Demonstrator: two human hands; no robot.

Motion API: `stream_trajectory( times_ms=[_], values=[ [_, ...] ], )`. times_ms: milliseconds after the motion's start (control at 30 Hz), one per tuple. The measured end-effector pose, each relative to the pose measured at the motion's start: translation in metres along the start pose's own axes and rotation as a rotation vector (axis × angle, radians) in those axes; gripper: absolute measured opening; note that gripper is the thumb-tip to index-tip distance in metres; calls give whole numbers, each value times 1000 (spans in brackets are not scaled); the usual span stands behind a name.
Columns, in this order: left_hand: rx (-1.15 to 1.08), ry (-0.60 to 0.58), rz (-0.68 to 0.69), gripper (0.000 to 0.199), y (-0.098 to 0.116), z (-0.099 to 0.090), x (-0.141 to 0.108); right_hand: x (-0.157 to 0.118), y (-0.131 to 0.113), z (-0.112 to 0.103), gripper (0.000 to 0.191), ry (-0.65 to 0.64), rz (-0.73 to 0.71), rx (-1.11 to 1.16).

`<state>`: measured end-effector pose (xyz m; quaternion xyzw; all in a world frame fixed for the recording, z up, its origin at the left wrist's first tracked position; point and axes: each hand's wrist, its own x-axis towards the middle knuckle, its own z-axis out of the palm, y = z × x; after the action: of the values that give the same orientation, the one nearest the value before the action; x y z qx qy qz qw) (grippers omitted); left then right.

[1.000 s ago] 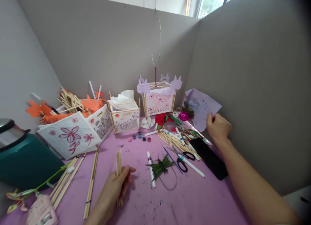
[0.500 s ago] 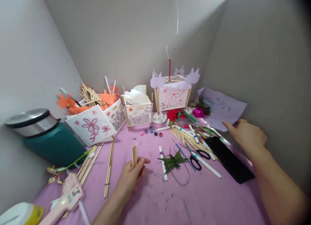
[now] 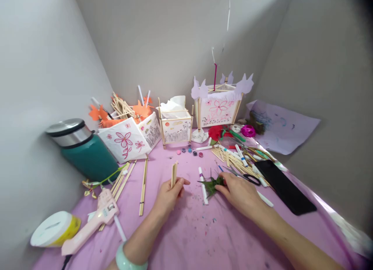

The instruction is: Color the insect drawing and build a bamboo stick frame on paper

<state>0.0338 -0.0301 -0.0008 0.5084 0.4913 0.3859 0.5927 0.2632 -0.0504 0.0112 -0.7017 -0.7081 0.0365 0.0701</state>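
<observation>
In my left hand [image 3: 169,194] is a small bundle of thin wooden sticks [image 3: 174,173], held upright with the fingers wrapped round it. My right hand [image 3: 243,193] reaches in from the right, thumb and fingers closing on the right side of a dark green, pointed leaf [image 3: 208,187]; its fingertips are partly hidden. Touching the leaf's left side is a white marker [image 3: 203,188] lying on the table. Just beyond my right hand are scissors [image 3: 252,179], partly covered, and another white marker [image 3: 265,199].
A pink glue gun [image 3: 101,211], a lidded tub [image 3: 52,229] and a teal bottle [image 3: 89,157] stand left. Decorated paper boxes, including a lantern-like one [image 3: 218,111], line the back. A black phone [image 3: 285,186] and loose sticks [image 3: 225,155] lie right, on a purple cloth [image 3: 192,239].
My right hand has left the edge of the purple paper, moving left and nearer onto the leaf. My left hand still holds the sticks. The view has shifted slightly.
</observation>
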Motion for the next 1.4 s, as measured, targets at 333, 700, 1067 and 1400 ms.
stream_trajectory(
  times_ms=[333,700,1067,1400],
  values=[
    [5,16,32,39,0,2,1,12,-8,26,42,-34,-92,42],
    [34,13,43,38,-3,0,5,21,-5,40,31,20,-167,68],
    [74,11,-47,47,-1,0,1,65,46,-25,31,223,51,74],
    [72,44,-80,58,-1,1,3,156,114,-62,34,250,355,-38]
  ],
)
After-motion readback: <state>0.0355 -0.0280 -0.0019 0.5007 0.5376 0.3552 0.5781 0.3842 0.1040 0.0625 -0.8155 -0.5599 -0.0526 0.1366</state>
